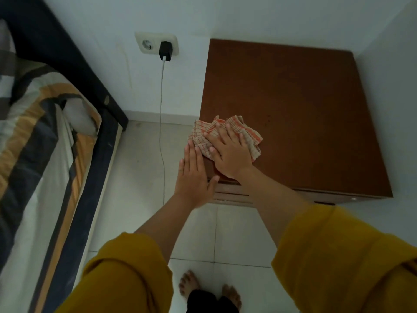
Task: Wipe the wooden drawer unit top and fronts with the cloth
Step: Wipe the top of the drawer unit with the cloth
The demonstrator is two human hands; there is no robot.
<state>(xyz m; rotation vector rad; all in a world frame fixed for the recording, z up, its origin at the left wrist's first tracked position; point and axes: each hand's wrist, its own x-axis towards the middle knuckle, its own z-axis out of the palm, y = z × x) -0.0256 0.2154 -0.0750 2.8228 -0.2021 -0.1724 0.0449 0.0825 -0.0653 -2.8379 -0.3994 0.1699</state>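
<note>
1. Mustard sleeves (338, 263) sit nearest us, with our bare feet (189, 285) on the tiled floor (140, 177) below them.
2. Our right hand (228, 154) lies flat on the cloth (246, 134), fingers (222, 132) straight and spread, pressing it down rather than gripping it. The checked cloth sits bunched at the near left corner of the drawer unit (293, 109), on its brown top, with one edge hanging just over the left side.
3. Our left hand (194, 175) is open too, fingers straight, resting against the unit's left edge just beside the cloth; it holds nothing.
4. To do this step well, we judge it best to keep the palm flat, spread the bunched cloth wider, and sweep in overlapping strokes from this corner toward the far right wall, while the left hand steadies the unit.
5. Most of the top looks not yet covered, and the drawer fronts (232, 195) below the near edge remain to be done.
6. We see no readable brand, label or writing, not even on the black charger (165, 50) plugged into the wall socket (147, 44).
</note>
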